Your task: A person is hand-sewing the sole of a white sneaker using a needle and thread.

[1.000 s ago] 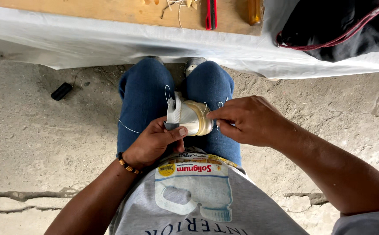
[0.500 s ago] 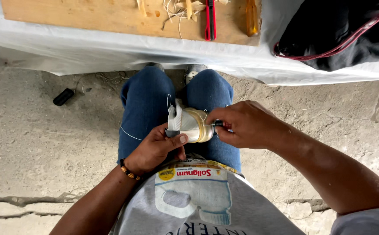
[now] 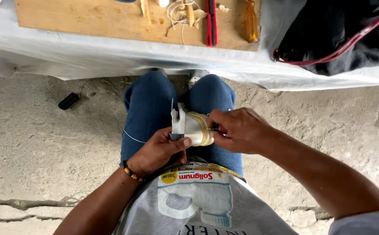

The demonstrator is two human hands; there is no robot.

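My left hand [image 3: 157, 150] has its fingers curled under and its thumb [image 3: 181, 143] pressed across the near side of a small pale shoe-shaped piece [image 3: 191, 128], clamping it over my lap between my knees [image 3: 150, 93]. My right hand [image 3: 241, 130] is bunched into a tight pinch against the yellowish band at the piece's right end; something thin and dark pokes out between the fingertips — a needle or fine tool, I judge, though it is too small to be sure. Neither hand is slack: the left grips the piece, the right is closed on that slim tool and touches the piece's edge.

A thin white thread [image 3: 133, 136] trails from the piece across my left thigh, so I take this to be stitching or binding along the rim. How much of the rim is done I cannot tell — the hands cover most of it.

Further out, a wooden board [image 3: 89, 19] lies on a white-covered bench [image 3: 111, 54] with scraps, a red-and-black tool [image 3: 211, 21] and an amber-handled one [image 3: 251, 21], a dark bag [image 3: 342, 35] to the right, and a small black object [image 3: 68, 101] on the concrete floor.
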